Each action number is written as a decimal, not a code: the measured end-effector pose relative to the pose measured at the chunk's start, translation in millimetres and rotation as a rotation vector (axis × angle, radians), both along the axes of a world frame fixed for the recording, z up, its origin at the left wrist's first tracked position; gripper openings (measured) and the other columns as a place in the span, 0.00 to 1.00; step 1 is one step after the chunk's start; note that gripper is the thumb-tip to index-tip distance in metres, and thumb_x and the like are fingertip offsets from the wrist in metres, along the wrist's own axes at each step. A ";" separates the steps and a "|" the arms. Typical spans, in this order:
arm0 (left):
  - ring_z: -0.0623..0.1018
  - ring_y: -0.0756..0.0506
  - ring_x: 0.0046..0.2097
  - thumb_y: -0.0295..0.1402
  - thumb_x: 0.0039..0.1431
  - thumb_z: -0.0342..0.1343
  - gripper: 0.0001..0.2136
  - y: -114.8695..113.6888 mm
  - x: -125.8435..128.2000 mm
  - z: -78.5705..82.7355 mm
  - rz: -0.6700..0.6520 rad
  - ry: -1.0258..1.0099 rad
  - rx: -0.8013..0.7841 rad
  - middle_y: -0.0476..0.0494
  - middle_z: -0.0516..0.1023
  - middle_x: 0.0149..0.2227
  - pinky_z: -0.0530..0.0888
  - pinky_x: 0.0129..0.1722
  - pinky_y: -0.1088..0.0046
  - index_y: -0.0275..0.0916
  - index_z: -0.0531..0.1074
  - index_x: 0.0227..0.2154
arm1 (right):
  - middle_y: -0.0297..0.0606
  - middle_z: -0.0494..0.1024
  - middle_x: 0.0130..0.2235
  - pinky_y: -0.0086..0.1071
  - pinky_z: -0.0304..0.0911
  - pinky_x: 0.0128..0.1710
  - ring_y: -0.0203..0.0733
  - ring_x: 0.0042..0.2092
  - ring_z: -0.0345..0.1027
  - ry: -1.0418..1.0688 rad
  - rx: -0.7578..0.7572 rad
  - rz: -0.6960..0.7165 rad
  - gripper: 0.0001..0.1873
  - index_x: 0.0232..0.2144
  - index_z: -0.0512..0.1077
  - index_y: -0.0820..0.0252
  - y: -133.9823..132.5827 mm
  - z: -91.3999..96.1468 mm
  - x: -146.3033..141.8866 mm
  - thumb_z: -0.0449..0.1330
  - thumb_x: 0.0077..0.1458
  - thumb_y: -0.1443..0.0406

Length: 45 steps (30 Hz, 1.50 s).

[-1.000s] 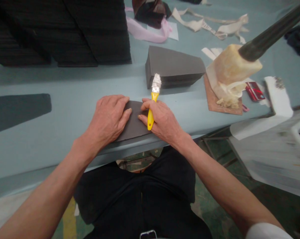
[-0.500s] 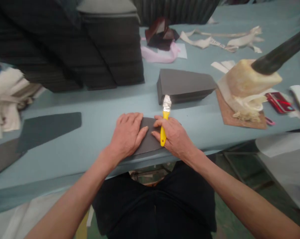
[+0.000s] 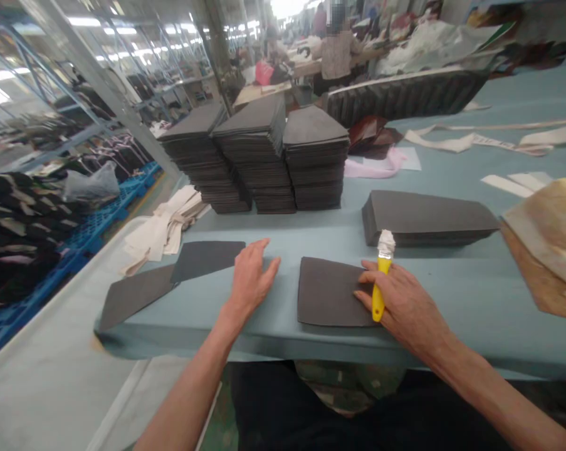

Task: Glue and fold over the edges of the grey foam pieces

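A dark grey sheet (image 3: 327,291) lies flat near the front edge of the pale blue table (image 3: 475,300). My right hand (image 3: 402,307) rests on its right edge, fingers closed round a yellow-handled brush (image 3: 381,275) whose white bristles point away from me. My left hand (image 3: 252,279) is open, fingers spread, flat on the table left of the sheet and not touching it. Further left lie two more dark grey sheets (image 3: 207,258), one overlapping the other (image 3: 135,294).
A low stack of grey sheets (image 3: 428,218) sits behind the brush. Three tall stacks (image 3: 264,153) stand at the back. A yellowish lump on a brown board (image 3: 546,250) is at right. White cloth strips (image 3: 163,228) lie left. People work at far tables.
My head has lifted, so the room shows. My left hand has come off the grey sheet and moved left onto the bare table. My right hand still holds the brush on the sheet.
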State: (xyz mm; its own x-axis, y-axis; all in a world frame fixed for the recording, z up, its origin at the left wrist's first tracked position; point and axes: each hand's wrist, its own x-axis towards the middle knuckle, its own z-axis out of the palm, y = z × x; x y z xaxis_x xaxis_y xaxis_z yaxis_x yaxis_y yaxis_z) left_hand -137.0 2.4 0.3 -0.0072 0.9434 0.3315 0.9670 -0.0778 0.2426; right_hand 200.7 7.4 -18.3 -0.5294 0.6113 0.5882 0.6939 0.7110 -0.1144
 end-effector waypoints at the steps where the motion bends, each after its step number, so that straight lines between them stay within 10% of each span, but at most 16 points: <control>1: 0.78 0.36 0.61 0.45 0.71 0.61 0.23 0.2 -22.8 -1.3 0.075 0.010 0.006 0.35 0.76 0.62 0.79 0.62 0.47 0.39 0.71 0.62 | 0.59 0.84 0.53 0.56 0.76 0.52 0.62 0.51 0.82 -0.022 0.028 0.004 0.08 0.44 0.70 0.59 0.6 1.7 -0.2 0.57 0.73 0.60; 5: 0.80 0.38 0.57 0.45 0.70 0.63 0.22 1.4 -92.7 -9.9 0.257 0.066 -0.010 0.36 0.77 0.60 0.82 0.57 0.51 0.38 0.73 0.60 | 0.60 0.85 0.52 0.57 0.77 0.51 0.63 0.50 0.83 -0.030 0.106 0.002 0.12 0.43 0.70 0.59 2.9 11.4 1.0 0.54 0.75 0.57; 9: 0.80 0.39 0.57 0.44 0.70 0.63 0.21 5.8 -110.7 -20.8 0.259 0.093 -0.031 0.36 0.77 0.59 0.82 0.57 0.51 0.38 0.73 0.59 | 0.61 0.84 0.54 0.54 0.78 0.45 0.62 0.46 0.83 0.013 0.150 -0.005 0.12 0.43 0.70 0.60 -2.3 31.8 2.1 0.57 0.73 0.57; 18: 0.79 0.38 0.59 0.46 0.69 0.63 0.20 -24.6 -79.2 -23.4 0.120 0.032 -0.017 0.37 0.78 0.59 0.79 0.61 0.48 0.38 0.75 0.56 | 0.57 0.85 0.54 0.46 0.78 0.46 0.55 0.49 0.84 0.112 0.068 0.057 0.03 0.43 0.70 0.58 -43.8 72.0 -30.9 0.60 0.72 0.64; 37: 0.73 0.49 0.32 0.58 0.72 0.51 0.26 -91.7 -15.4 -16.2 0.199 -0.868 0.038 0.49 0.75 0.31 0.73 0.33 0.73 0.37 0.76 0.38 | 0.42 0.89 0.44 0.34 0.78 0.40 0.45 0.39 0.86 0.216 -0.228 0.247 0.03 0.40 0.70 0.56 -69.1 76.2 -108.5 0.61 0.70 0.67; 45: 0.80 0.45 0.41 0.52 0.69 0.57 0.19 -102.7 9.0 -9.9 0.102 -0.921 0.143 0.44 0.84 0.39 0.77 0.44 0.70 0.41 0.80 0.37 | 0.34 0.86 0.33 0.30 0.66 0.34 0.40 0.33 0.81 0.253 -0.226 0.138 0.08 0.39 0.72 0.54 -62.0 65.5 -154.1 0.65 0.68 0.59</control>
